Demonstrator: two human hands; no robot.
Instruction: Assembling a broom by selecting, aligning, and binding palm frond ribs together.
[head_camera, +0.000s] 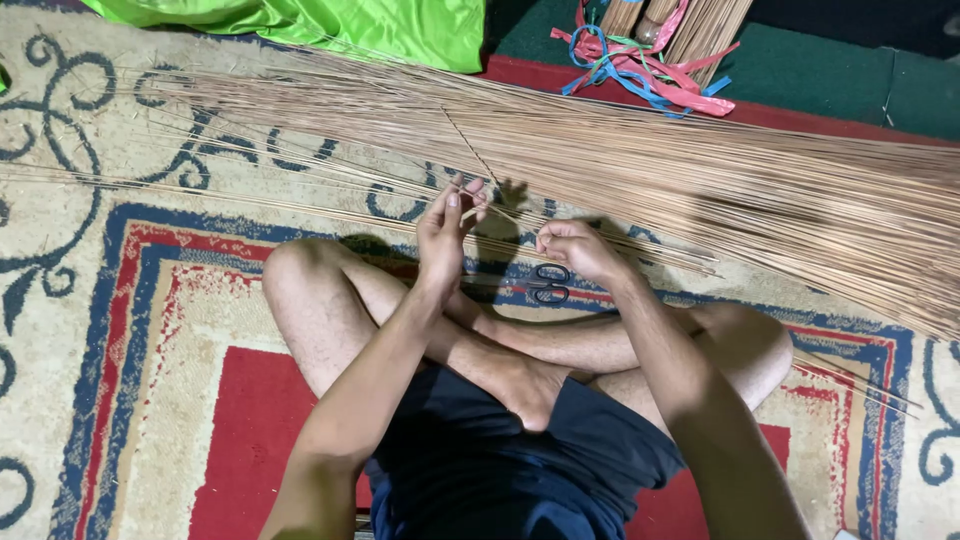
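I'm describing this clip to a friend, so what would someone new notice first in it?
First, the broad sheaf of thin tan sticks fanned across the patterned red, blue and cream rug. At centre, the left hand and right hand pinch single sticks above crossed legs, with black-handled scissors beside them. A bright green cloth lies at the top.

Left hand (447, 228) and right hand (577, 248) pinch thin sticks just before the long stick pile (700, 180); black scissors (549, 283) lie near it on the carpet (150, 300)

Patterned rug (150, 330); black scissors (549, 283) on it; green cloth (380, 25); coloured ribbons (640, 70) beyond.
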